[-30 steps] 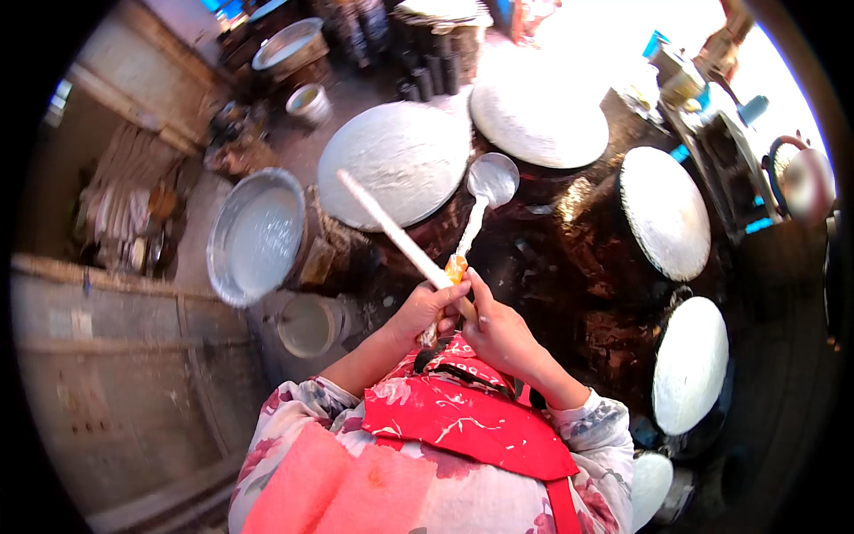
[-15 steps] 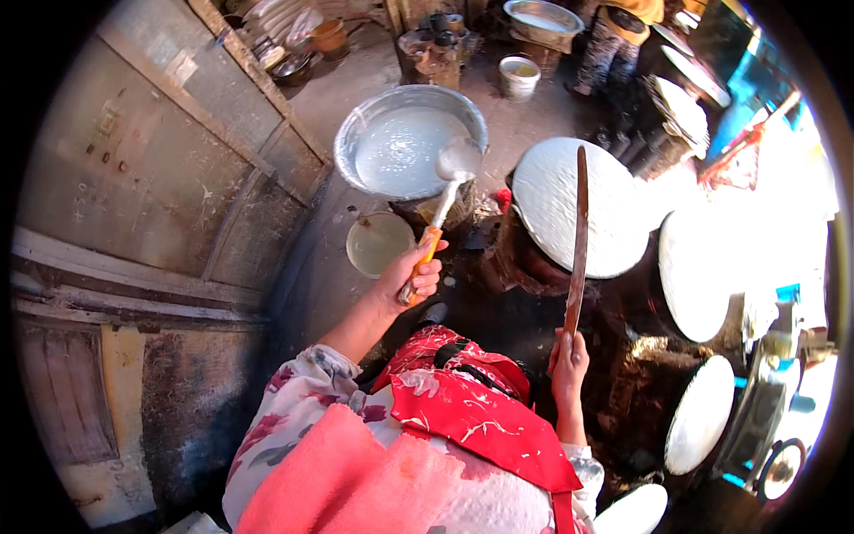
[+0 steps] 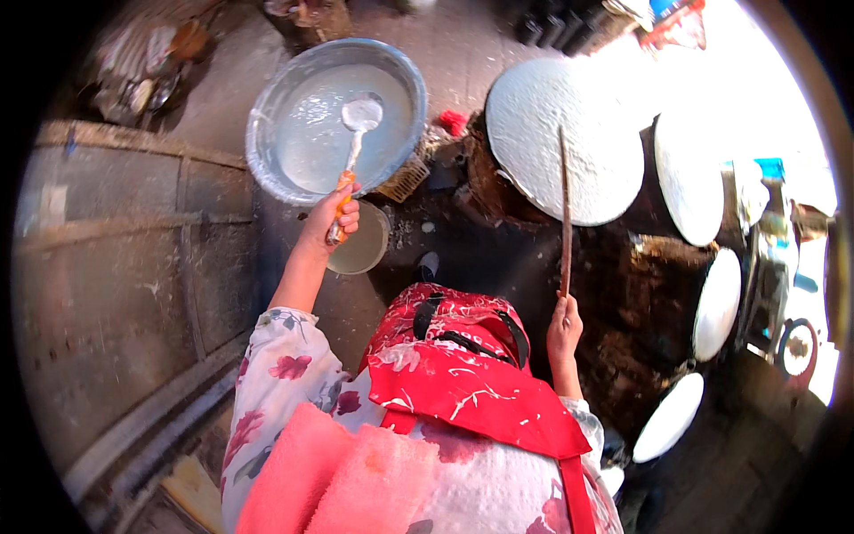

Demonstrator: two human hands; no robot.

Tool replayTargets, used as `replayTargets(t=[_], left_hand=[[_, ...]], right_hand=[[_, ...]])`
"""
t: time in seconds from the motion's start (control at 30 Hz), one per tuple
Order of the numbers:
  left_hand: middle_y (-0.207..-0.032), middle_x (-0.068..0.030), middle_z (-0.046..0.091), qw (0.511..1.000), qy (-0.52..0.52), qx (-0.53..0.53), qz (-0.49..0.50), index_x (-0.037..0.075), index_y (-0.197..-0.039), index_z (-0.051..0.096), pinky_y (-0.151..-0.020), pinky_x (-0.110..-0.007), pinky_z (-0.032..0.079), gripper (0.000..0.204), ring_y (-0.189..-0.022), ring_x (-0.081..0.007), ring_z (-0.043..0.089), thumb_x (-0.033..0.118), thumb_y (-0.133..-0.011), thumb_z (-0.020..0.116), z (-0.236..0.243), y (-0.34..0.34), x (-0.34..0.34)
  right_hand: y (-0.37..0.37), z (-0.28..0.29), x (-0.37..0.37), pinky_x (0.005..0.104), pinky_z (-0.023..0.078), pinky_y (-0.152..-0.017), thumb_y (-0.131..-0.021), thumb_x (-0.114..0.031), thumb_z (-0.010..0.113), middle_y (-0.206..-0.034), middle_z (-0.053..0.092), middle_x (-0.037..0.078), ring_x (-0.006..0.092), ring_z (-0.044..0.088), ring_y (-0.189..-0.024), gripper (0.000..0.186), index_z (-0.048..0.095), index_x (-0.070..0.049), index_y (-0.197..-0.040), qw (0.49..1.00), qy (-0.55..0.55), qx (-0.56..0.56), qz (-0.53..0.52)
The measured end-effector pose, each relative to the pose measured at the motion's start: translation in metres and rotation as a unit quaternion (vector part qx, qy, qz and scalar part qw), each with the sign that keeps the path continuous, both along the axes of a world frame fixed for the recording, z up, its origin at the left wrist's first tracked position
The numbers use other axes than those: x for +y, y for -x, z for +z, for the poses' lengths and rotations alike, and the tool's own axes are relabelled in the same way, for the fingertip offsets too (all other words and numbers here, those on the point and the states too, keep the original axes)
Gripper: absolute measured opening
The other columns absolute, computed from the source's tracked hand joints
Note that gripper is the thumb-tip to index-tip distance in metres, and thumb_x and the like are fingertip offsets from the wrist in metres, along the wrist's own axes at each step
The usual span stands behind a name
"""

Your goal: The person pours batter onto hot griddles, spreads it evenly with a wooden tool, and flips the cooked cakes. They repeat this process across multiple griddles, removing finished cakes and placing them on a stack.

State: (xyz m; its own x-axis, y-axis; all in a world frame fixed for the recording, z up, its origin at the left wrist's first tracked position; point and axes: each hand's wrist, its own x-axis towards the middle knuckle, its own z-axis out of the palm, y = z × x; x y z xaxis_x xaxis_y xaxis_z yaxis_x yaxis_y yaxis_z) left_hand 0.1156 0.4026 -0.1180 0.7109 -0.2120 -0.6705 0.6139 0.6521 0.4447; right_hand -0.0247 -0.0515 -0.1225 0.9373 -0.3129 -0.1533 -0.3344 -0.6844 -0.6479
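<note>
In my left hand (image 3: 331,221), closed round its orange handle, is a ladle (image 3: 362,114) coated in white batter. The ladle's bowl is over the wide metal basin (image 3: 258,147) of white batter (image 3: 307,133); whether it touches the batter I cannot tell. My right hand (image 3: 562,331) grips the near end of a long, thin brown blade-like stick (image 3: 567,231). Its far part reaches over a large round griddle covered with a white batter layer (image 3: 574,116); contact between them is unclear.
Below the basin stands a bucket of pale liquid (image 3: 360,245). More white-topped round griddles (image 3: 694,178) curve down the right side, beside a small wheel (image 3: 796,348). A panelled wall (image 3: 116,285) runs along the left. A red scrap (image 3: 453,122) lies between basin and griddle.
The view has shifted, with the basin and griddle now higher in it. The ladle's bowl has moved from the basin's right edge to over its middle. Both hands keep their holds.
</note>
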Motion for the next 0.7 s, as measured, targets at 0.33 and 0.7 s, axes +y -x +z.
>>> replayTargets(t=[0.33,0.7], left_hand=[[-0.061,0.0032,0.04,0.999,0.011,0.023,-0.038,0.008,-0.111,0.047,-0.041,-0.021,0.034,0.022,-0.044,-0.0054,0.04,0.024,-0.097,0.049,0.007,-0.006,0.012],[-0.071,-0.0082,0.057,0.601,-0.669,-0.14,-0.414,0.005,-0.114,0.044,-0.045,-0.033,0.047,0.033,-0.051,-0.0188,0.059,0.023,-0.089,0.056,-0.077,-0.099,0.047]], right_hand=[[-0.018,-0.024,0.071,0.0358,0.045,-0.062,-0.097,-0.031,0.046,-0.069,0.057,0.015,0.0243,0.059,-0.065,0.03,0.06,-0.005,-0.096,0.99,-0.123,0.054,-0.044],[0.019,-0.013,0.063,0.0376,0.044,-0.058,-0.098,-0.026,0.044,-0.068,0.057,0.016,0.0295,0.059,-0.063,0.028,0.059,-0.003,-0.093,0.996,-0.065,0.054,-0.004]])
